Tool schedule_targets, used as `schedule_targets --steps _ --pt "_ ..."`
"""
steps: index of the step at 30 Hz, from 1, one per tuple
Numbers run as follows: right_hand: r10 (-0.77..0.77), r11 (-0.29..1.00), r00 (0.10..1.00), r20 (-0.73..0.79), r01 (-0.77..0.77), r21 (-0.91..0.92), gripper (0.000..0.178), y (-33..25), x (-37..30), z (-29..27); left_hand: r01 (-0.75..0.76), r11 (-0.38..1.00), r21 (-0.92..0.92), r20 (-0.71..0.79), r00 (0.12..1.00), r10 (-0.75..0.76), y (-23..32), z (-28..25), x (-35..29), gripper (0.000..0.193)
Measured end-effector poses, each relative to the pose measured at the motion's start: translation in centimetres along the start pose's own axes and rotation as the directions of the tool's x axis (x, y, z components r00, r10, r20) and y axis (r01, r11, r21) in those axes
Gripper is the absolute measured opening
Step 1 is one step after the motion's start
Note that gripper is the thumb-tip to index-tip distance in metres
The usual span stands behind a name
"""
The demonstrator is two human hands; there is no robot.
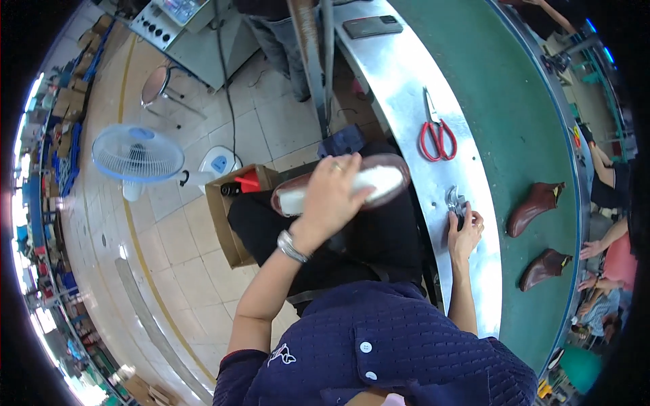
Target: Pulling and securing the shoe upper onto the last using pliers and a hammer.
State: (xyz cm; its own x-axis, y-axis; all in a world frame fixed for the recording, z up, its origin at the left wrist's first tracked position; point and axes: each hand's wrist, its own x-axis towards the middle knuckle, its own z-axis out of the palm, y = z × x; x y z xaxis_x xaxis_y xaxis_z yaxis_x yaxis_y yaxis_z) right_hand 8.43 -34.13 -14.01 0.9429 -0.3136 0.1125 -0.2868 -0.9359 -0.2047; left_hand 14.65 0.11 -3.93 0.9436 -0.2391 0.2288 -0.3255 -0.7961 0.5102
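Note:
Across my lap lies a brown shoe, with a long white area facing up. My left hand is laid over its middle, fingers bent around it and hiding part of it. On the shiny metal ledge to the right, my right hand has its fingers closed around a small silvery and dark tool, whose exact kind I cannot make out. Farther up the ledge lie scissors with red handles, blades pointing away from me.
Two brown ankle boots lie on the green belt. A dark phone rests at the ledge's far end. Left of my lap stand an open cardboard box and a fan. People are at the far right.

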Motion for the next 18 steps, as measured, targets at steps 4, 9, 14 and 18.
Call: schedule_targets --steps 4,9,14,18 --pt "-0.074 0.996 0.996 0.052 0.071 0.057 0.044 1.1 0.0 0.4 0.181 0.902 -0.392 0.141 0.981 -0.135 -4.6 -3.0 4.2 0.05" --pt "0.15 0.41 0.777 0.612 -0.612 0.676 0.034 2.5 2.8 -1.5 0.173 0.953 -0.247 0.153 0.979 -0.138 -6.4 -3.2 4.8 0.042" --pt "-0.066 0.253 0.624 0.778 -0.744 0.618 0.047 -4.7 4.8 -6.8 -0.002 0.964 0.264 -0.132 0.991 0.038 -5.4 -0.1 4.8 0.024" --pt "-0.361 0.617 0.539 0.761 -0.474 0.628 0.069 -12.0 8.1 -11.1 0.173 0.974 0.147 -0.164 0.975 -0.148 -5.6 -0.4 5.9 0.025"
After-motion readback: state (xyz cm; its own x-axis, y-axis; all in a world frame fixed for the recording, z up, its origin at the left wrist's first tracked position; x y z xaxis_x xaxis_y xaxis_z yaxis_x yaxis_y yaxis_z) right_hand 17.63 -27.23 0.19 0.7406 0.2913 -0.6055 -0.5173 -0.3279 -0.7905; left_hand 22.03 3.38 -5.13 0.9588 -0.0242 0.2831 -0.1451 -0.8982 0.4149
